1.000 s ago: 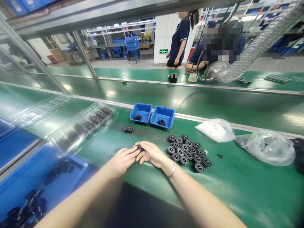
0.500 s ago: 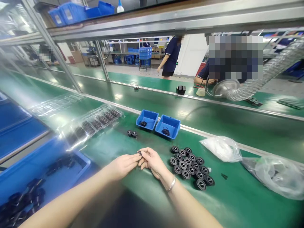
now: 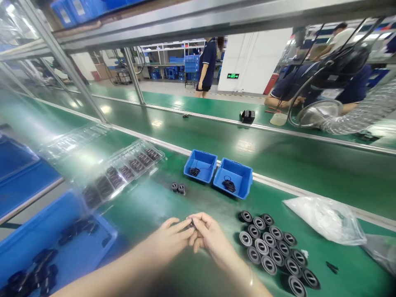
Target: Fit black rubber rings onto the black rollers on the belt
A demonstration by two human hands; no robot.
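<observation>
My left hand (image 3: 173,240) and my right hand (image 3: 210,236) meet low in the middle of the head view, above the green work surface (image 3: 139,202). Between their fingertips is a small dark part (image 3: 192,224), mostly covered by the fingers. The right thumb and forefinger pinch it, while the left fingers reach across and close against it. Beyond the hands, two small black round parts (image 3: 178,188) stand side by side. Right of my hands, several black ring-shaped pieces (image 3: 269,239) with slotted centres stand grouped in rows.
Two blue bins (image 3: 236,177) holding thin black rings stand behind the hands. At left are a clear compartment tray (image 3: 123,170) of dark parts and a large blue crate (image 3: 102,247). Plastic bags (image 3: 328,218) lie right. A co-worker (image 3: 287,97) sits opposite beside a flexible duct.
The view has shifted, so bins and ring-shaped pieces appear larger and lower. My hands stay together at the small part; the left forefinger has lifted apart. The standing person appears farther left.
</observation>
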